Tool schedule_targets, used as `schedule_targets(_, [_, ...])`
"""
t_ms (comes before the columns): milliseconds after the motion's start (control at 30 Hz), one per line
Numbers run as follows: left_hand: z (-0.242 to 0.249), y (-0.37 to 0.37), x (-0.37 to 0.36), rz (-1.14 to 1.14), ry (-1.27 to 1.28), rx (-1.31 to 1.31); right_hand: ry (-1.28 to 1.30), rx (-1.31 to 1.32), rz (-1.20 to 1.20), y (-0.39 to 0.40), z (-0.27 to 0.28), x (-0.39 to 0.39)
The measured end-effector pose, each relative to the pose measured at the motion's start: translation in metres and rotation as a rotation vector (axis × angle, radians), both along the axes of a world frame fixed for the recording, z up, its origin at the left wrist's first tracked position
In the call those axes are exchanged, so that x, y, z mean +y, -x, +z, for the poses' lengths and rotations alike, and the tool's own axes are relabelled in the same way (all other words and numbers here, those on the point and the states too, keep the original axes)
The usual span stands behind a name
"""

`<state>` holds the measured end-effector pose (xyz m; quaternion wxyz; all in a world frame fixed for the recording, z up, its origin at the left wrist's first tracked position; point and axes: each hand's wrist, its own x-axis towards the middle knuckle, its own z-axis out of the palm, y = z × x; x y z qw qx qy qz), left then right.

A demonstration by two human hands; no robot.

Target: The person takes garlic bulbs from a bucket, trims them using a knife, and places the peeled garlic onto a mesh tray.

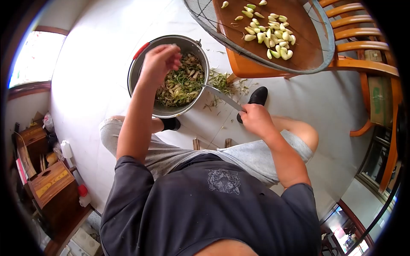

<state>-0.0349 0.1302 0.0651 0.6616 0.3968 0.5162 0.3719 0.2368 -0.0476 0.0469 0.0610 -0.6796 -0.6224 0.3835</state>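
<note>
My left hand (162, 62) is raised over a grey metal bucket (204, 91) with a red grip. Its fingers are curled in, and whatever may be between them is hidden. Inside the bucket lies a heap of small pale bulbs with green stems (181, 83). My right hand (256, 120) is closed round the handle of a knife (228, 100), whose blade points to the bucket's right rim. Trimmed green and whitish scraps (220, 83) are scattered on the floor beside the bucket.
A round mesh sieve (314, 55) holding peeled whitish bulbs (277, 36) rests on an orange wooden seat (243, 64) at upper right. Wooden chair slats (358, 32) stand behind it. My black shoes (258, 96) are near the bucket. A wooden cabinet (51, 183) is at left.
</note>
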Motion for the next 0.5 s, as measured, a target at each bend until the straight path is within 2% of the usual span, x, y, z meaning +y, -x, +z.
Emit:
schedule_targets(133, [-0.115, 0.004, 0.000, -0.149, 0.013, 0.435, -0.012, 0.059, -0.027, 0.003, 0.012, 0.005])
schedule_targets(167, [-0.131, -0.001, 0.002, -0.236, -0.079, 0.593, -0.043, 0.097, -0.033, 0.003, 0.012, 0.005])
schedule_targets(200, [-0.170, 0.000, 0.006, -0.256, -0.302, 0.744, -0.073, 0.134, -0.040, 0.002, 0.011, 0.005])
schedule_targets(267, [-0.185, -0.016, 0.005, -0.291, -0.363, 1.030, -0.103, 0.172, -0.053, 0.003, 0.012, 0.007])
schedule_targets(367, [-0.210, -0.027, 0.008, -0.407, -0.446, 1.248, -0.093, 0.164, -0.063, 0.004, 0.017, 0.013])
schedule_targets(467, [-0.219, -0.037, 0.015, -0.486, -0.427, 1.349, -0.121, 0.169, -0.072, 0.003, 0.014, 0.015])
schedule_targets(500, [-0.214, -0.039, 0.015, -0.463, -0.387, 1.310, -0.117, 0.155, -0.068, 0.002, 0.013, 0.015])
